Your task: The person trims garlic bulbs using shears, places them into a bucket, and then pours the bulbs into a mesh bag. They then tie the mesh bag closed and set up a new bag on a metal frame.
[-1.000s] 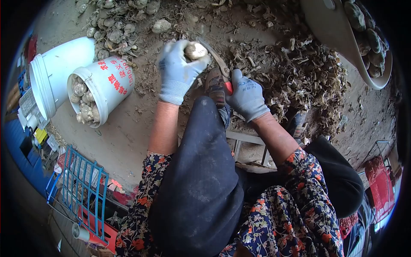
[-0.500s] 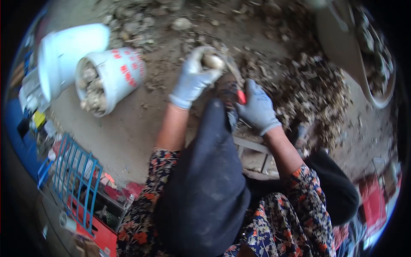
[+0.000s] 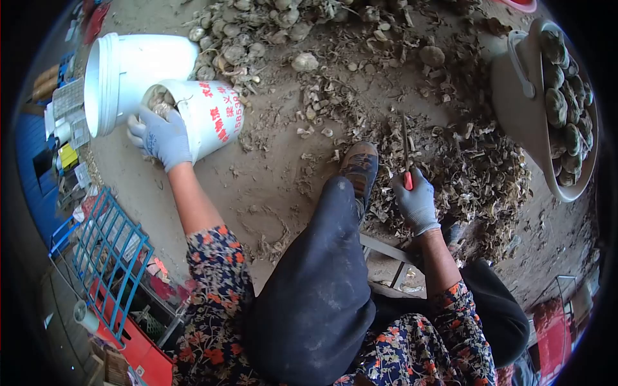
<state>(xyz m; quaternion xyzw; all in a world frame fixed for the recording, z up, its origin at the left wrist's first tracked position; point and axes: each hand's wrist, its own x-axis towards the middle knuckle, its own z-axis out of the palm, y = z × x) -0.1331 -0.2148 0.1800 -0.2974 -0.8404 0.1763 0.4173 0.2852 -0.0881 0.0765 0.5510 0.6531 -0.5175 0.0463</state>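
Note:
My left hand (image 3: pixel 162 138), in a pale grey glove, is at the mouth of the tipped white bucket (image 3: pixel 209 122) with red lettering. Its fingers are curled but apart; the bucket's rim and the glove hide part of what lies beneath. A round, dry-skinned bulb (image 3: pixel 168 100) shows inside the bucket, beside the fingers. My right hand (image 3: pixel 417 202), gloved too, is closed around the red handle of a knife (image 3: pixel 406 151). The knife's narrow blade points away from me above a heap of dry husks and trimmings (image 3: pixel 479 186).
Another white bucket (image 3: pixel 145 71) lies behind the lettered one. Bulbs are piled (image 3: pixel 235 48) on the dirt floor at the back. A beige tub (image 3: pixel 515 96) full of bulbs stands at right. At lower left is a blue wire rack (image 3: pixel 112 254); my shoe (image 3: pixel 360 168) is in the middle.
My left hand has moved left from in front of my knee, where it held a pale bulb, to the lettered bucket. My right hand has shifted slightly right and down with the knife.

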